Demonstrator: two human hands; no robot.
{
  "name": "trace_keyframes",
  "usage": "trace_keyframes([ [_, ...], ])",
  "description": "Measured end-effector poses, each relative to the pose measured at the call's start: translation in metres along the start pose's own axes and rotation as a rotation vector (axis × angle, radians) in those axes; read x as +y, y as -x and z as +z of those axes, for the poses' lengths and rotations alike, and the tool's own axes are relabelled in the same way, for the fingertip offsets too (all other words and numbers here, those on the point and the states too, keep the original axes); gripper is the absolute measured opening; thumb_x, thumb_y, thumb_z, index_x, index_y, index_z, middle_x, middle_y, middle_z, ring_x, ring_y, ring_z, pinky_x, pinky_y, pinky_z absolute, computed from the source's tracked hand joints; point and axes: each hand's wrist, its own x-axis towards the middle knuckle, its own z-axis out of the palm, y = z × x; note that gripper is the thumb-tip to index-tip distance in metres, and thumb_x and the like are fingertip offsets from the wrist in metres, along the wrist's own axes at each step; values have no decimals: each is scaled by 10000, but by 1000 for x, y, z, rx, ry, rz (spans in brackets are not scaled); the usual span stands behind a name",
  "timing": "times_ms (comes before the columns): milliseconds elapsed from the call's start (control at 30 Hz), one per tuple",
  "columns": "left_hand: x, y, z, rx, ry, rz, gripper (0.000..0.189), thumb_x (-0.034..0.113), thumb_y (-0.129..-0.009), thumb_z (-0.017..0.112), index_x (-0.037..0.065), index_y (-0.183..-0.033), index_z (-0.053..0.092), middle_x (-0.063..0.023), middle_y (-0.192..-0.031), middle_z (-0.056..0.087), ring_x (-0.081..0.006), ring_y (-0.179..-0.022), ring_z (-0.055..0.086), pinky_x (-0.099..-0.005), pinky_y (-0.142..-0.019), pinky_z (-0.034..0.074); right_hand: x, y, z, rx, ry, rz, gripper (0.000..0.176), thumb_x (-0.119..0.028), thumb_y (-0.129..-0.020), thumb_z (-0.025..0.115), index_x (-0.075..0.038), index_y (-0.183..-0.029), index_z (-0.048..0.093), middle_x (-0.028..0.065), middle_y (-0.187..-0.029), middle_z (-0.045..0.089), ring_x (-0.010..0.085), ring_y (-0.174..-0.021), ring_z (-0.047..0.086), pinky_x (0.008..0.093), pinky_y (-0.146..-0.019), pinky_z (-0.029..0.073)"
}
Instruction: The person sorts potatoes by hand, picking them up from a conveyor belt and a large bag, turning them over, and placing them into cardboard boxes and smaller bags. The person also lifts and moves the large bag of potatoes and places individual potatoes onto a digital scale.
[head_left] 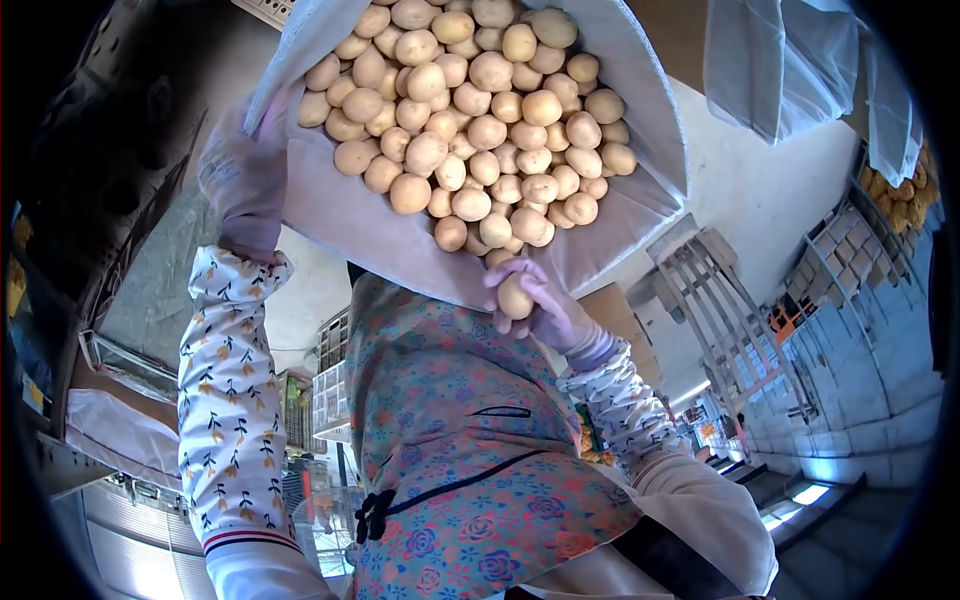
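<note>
Where the white bag (pixel 375 235) gapes, potatoes (pixel 487 132), rounded, pale tan.

One bag (pixel 390 245), pale, thin cloth, mouth wide open before me; what bears it from below I cannot see. Contents: potatoes (pixel 485 130), many, pale brown, round to oval, heaped against one another, piled over one another in places; the heap narrows toward my side, leaving the near and right walls bare. Floor (pixel 725 190), pale, beyond the bag to my right. Pallet (pixel 700 315), one, slatted, beside that floor; flat or leaning, I cannot tell.
</note>
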Motion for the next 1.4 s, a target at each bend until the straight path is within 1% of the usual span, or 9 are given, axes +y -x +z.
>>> trace_keyframes([
  [533, 2, 0, 0, -34, -51, -71, 519, 591, -865, 646, 141, -1113, 716, -136, -953, 726, -305, -917, 699, -391, -810, 529, 10, -10, 10, -21, -3, -279, 68, -66, -966, 591, -23, -1018, 586, 40, -950, 621, 74, -724, 527, 239, -642, 465],
  [667, 7, 2, -3, -32, -53, -109, 537, 615, -863, 631, 147, -1112, 718, -133, -959, 726, -304, -914, 698, -388, -812, 527, 22, -7, -1, 26, 226, -92, 84, -92, -951, 630, -26, -915, 591, 19, -872, 602, 49, -700, 509, 216, -617, 448],
  [867, 4, 0, 0, -2, -76, -100, 539, 618, -861, 633, 146, -1106, 721, -130, -961, 728, -306, -909, 697, -376, -815, 524, -3, -19, 3, 122, 578, -439, 234, -193, -1011, 548, 9, -1079, 644, 49, -989, 672, 134, -893, 630, 276, -807, 514],
  [967, 1, -1, 1, -7, -67, -89, 535, 612, -861, 637, 143, -1106, 722, -131, -960, 729, -304, -911, 698, -371, -815, 524, -48, -30, 1, 586, 917, -535, 318, -273, -985, 578, 9, -1126, 625, 153, -970, 685, 256, -997, 655, 348, -873, 503],
  [1033, -1, -1, 2, 4, -51, -70, 535, 618, -859, 632, 146, -1096, 720, -135, -958, 724, -321, -905, 695, -386, -806, 526, -67, -58, -22, 904, 1673, -433, 496, -515, -865, 643, -19, -884, 663, 150, -853, 675, 296, -792, 660, 440, -723, 478],
  [1133, 1, 1, 3, 26, -45, -67, 538, 623, -857, 626, 146, -1087, 717, -142, -960, 718, -338, -901, 691, -402, -799, 529, -98, -110, -8, 782, 1820, 199, 599, -608, -819, 627, -23, -921, 707, 154, -845, 690, 308, -791, 672, 441, -764, 483],
  [1233, 3, -1, 1, 13, -62, -78, 535, 602, -862, 642, 131, -1102, 723, -142, -972, 727, -304, -918, 700, -373, -814, 530, -94, -99, -9, 920, 1673, -74, 576, -555, -775, 707, 13, -871, 702, 212, -866, 684, 340, -918, 648, 442, -787, 505],
  [1333, 0, 0, 0, 14, -49, -58, 532, 603, -865, 637, 134, -1101, 722, -144, -963, 726, -313, -913, 700, -384, -809, 532, -65, -74, -31, 455, 823, -536, 535, -250, -755, 808, 31, -1179, 642, 127, -1091, 665, 206, -1008, 638, 359, -853, 514],
  [1400, 1, -1, -1, 5, -60, -63, 529, 605, -867, 634, 138, -1101, 721, -144, -958, 725, -318, -915, 699, -391, -807, 532, -65, -55, -18, 125, 271, -482, 636, -78, -798, 748, 9, -1375, 495, 107, -1171, 628, 179, -1015, 631, 312, -901, 513],
])
